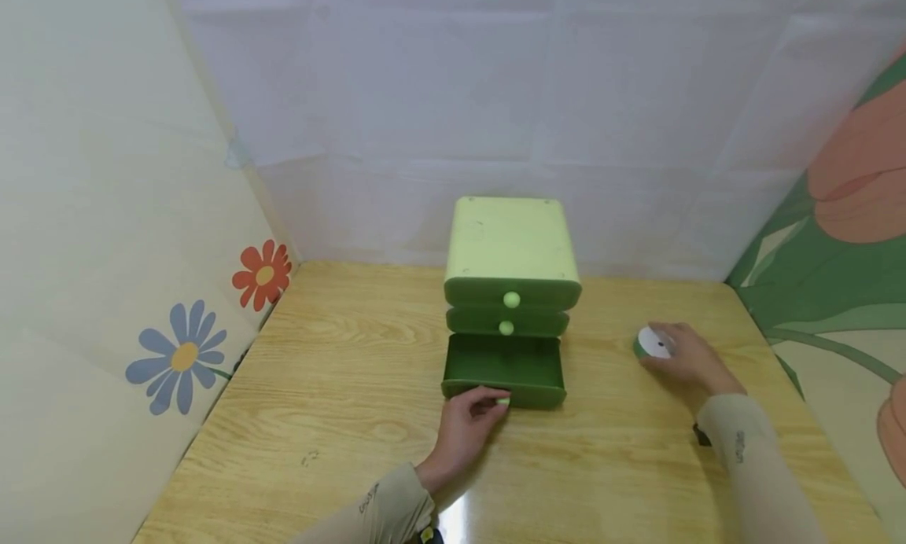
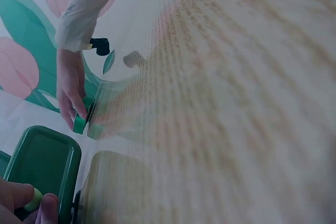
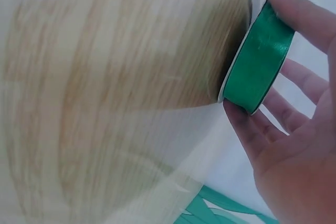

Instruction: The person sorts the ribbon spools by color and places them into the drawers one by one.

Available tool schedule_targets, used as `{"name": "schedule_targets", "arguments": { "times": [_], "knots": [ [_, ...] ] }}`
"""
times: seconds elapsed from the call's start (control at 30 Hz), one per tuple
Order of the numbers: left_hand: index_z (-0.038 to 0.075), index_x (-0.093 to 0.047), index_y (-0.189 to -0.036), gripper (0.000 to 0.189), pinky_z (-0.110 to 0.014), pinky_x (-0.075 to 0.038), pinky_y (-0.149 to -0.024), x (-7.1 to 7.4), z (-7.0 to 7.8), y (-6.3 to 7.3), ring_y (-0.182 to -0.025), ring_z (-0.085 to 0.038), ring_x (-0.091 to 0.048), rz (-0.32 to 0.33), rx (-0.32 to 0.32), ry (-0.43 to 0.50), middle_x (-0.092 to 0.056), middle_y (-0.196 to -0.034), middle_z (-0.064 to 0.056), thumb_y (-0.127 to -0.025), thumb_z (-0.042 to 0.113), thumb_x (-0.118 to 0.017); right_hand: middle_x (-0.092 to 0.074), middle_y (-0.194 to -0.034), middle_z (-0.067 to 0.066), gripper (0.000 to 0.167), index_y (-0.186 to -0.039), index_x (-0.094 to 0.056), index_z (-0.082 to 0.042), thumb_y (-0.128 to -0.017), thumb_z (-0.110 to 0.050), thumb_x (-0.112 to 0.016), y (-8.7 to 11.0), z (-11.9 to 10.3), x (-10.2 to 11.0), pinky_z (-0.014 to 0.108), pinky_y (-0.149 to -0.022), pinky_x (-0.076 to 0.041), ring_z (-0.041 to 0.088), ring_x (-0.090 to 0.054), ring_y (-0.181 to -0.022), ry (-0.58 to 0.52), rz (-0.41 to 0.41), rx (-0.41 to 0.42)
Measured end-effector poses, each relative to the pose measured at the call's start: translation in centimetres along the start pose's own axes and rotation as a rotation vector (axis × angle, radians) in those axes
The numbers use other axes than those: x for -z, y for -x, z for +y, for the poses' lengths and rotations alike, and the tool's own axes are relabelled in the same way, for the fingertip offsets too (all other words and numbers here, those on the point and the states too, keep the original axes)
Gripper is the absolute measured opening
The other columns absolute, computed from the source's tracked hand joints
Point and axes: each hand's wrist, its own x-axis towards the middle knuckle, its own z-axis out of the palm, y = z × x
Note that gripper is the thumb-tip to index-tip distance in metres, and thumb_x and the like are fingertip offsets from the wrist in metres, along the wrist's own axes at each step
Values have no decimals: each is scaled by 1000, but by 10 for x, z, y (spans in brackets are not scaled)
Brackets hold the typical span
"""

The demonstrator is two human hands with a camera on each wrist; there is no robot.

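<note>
A small green drawer cabinet (image 1: 513, 241) stands near the back of the table, its lowest drawer (image 1: 504, 359) pulled far out and nothing visible inside. My left hand (image 1: 463, 434) pinches that drawer's round light-green knob (image 2: 34, 201) between thumb and finger. To the right, a spool of green ribbon (image 3: 260, 59) with a white face lies flat on the table. My right hand (image 1: 690, 359) holds the spool by its rim, thumb on one side and fingers on the other, as the right wrist view shows.
The wood-grain table (image 1: 354, 418) runs back to a white sheet (image 1: 396, 119). Flower-printed panels flank it, one left (image 1: 106, 253) and one right (image 1: 849, 324). The two upper drawers, with round knobs (image 1: 511, 299), are above the open one, the middle one slightly set back.
</note>
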Motion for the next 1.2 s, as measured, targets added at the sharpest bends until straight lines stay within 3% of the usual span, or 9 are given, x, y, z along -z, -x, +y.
{"name": "schedule_targets", "arguments": {
  "times": [0.27,0.57,1.2],
  "knots": [
    [9,-78,-110,17,-23,-60,-83,1,0,1,-93,-23,-74,-2,-20,-4,-78,-106,-8,-93,8,-76,-37,-153,37,86,-155,-39,1,-94,-48,-74,4,-21,4,76,-108,-36,57,-41,-135,-27,21,29],
    [11,-79,-109,17,-21,-59,-82,0,1,0,-92,-19,-73,-2,8,-27,-77,-103,-8,-93,8,-77,-44,-152,32,79,-153,-45,-2,-94,-44,-76,10,-49,10,75,-109,-35,54,-42,-136,-56,64,112],
    [12,-79,-109,18,-20,-59,-81,-1,-1,0,-89,-15,-73,10,11,-30,-78,-100,-8,-92,6,-77,-57,-144,24,71,-149,-54,-7,-91,-37,-81,30,-108,11,62,-96,-52,42,-58,-124,-106,75,276]
  ]
}}
